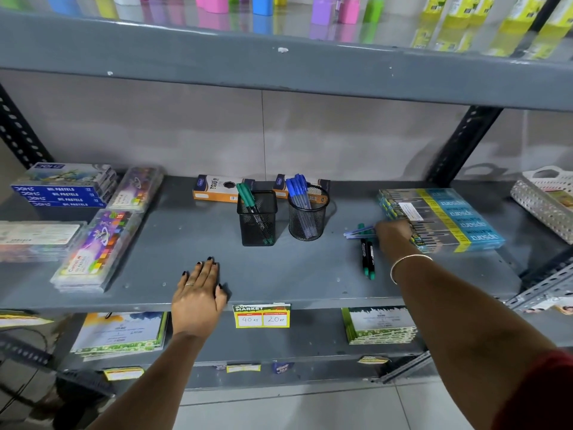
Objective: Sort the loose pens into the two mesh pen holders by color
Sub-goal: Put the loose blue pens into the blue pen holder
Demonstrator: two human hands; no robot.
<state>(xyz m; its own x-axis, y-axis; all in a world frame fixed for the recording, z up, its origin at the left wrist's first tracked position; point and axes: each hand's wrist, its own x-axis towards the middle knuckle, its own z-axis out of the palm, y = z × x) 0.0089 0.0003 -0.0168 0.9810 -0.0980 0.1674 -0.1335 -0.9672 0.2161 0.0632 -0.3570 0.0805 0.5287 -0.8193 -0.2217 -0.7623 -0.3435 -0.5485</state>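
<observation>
On the grey shelf (186,243), the left hand (198,293) lies flat with fingers apart, while the right hand (392,234) closes its fingers on a blue pen (356,233) near two green pens (367,259), right of the square holder (257,221) and round holder (307,217).
</observation>
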